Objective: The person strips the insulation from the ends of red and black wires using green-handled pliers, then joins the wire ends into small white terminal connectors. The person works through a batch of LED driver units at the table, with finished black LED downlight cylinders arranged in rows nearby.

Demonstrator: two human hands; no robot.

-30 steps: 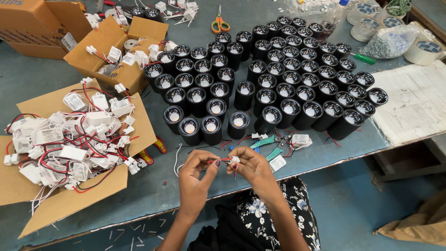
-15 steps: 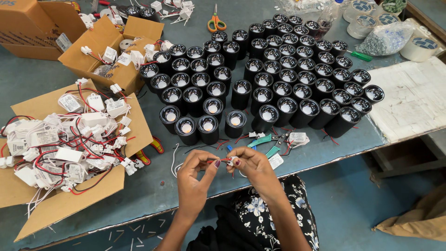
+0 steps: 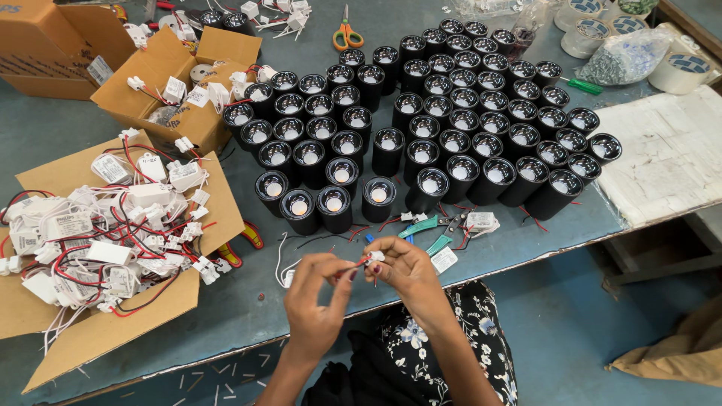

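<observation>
Grey-blue workbench crowded with black cylindrical lamp housings (image 3: 421,128).
Left hand (image 3: 316,297) pinches a red wire (image 3: 359,263); right hand (image 3: 406,271) grips a small white connector (image 3: 375,256) at the table's near edge. Slack pinching could let the wire slip free.

A closed brown cardboard carton (image 3: 45,45) sits at the bench's far left corner, an open brown cardboard box (image 3: 177,90) beside it. A clear plastic bag (image 3: 624,56) lies far right. A small white label (image 3: 444,260) lies near the front edge.
</observation>
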